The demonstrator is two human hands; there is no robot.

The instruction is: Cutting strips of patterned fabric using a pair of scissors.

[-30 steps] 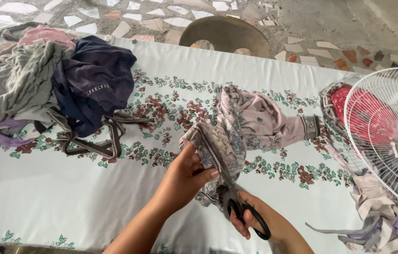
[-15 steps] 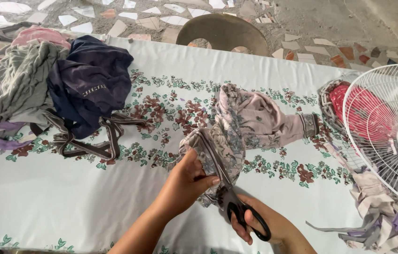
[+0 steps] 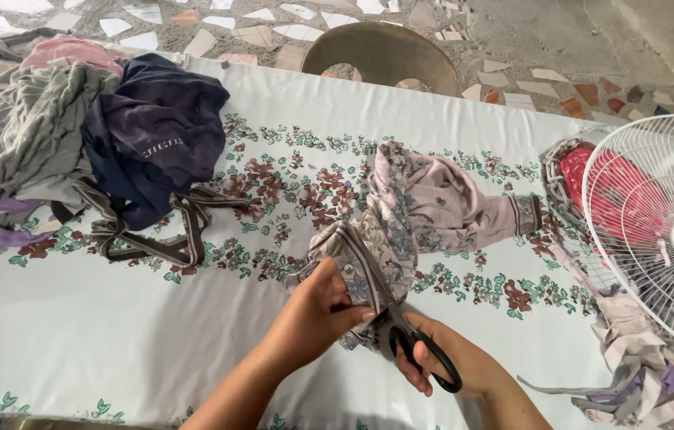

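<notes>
A pale pink floral garment (image 3: 432,203) lies on the table with its near end bunched up. My left hand (image 3: 317,306) pinches that bunched end between thumb and fingers and holds it taut. My right hand (image 3: 452,366) has its fingers through the black handles of a pair of scissors (image 3: 408,338). The blades run up along the gathered edge of the fabric, right beside my left thumb.
A heap of grey, navy and pink clothes (image 3: 74,135) fills the table's far left, with striped straps (image 3: 154,239) trailing out. A white fan (image 3: 663,231) stands at the right over cut fabric strips (image 3: 639,366). A brown chair back (image 3: 384,52) is beyond the floral tablecloth (image 3: 114,334).
The scissors have worked a little further along the fabric edge. My left hand keeps its grip on the bunched cloth, and the view has drifted slightly.
</notes>
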